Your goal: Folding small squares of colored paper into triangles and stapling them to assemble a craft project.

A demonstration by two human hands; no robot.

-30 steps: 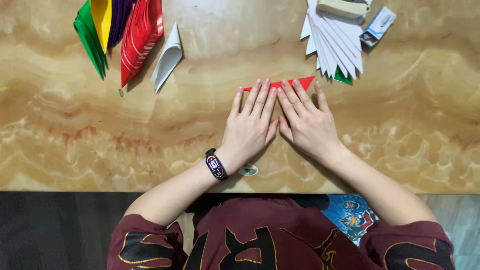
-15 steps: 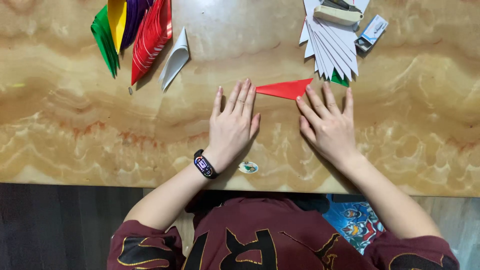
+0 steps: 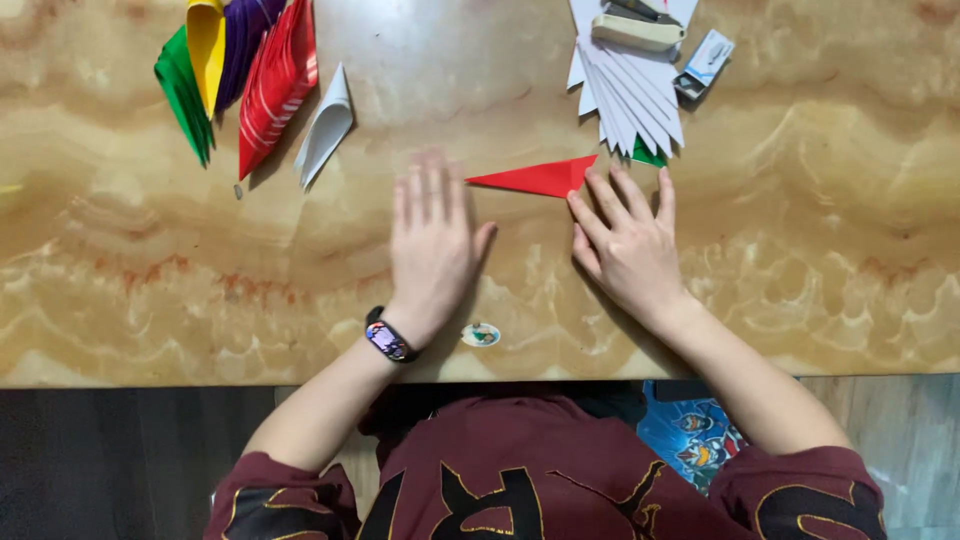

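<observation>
Red paper point(image 3: 540, 178), already folded to a point, is lying just beyond both flat, empty hands, right fingertips point(image 3: 578, 203) touching it.

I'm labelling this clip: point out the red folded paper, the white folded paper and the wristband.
red folded paper point(image 3: 540, 178), head view, middle of the triangle.
white folded paper point(image 3: 326, 128), head view, middle of the cone.
wristband point(image 3: 388, 340), head view, its dark screen on the left wrist.

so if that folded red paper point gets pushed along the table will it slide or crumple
The red paper point lies flat on the glossy table, so it would probably slide easily. It looks thin and light, and the narrow tip may bend. The right hand touches its wide end.
</observation>
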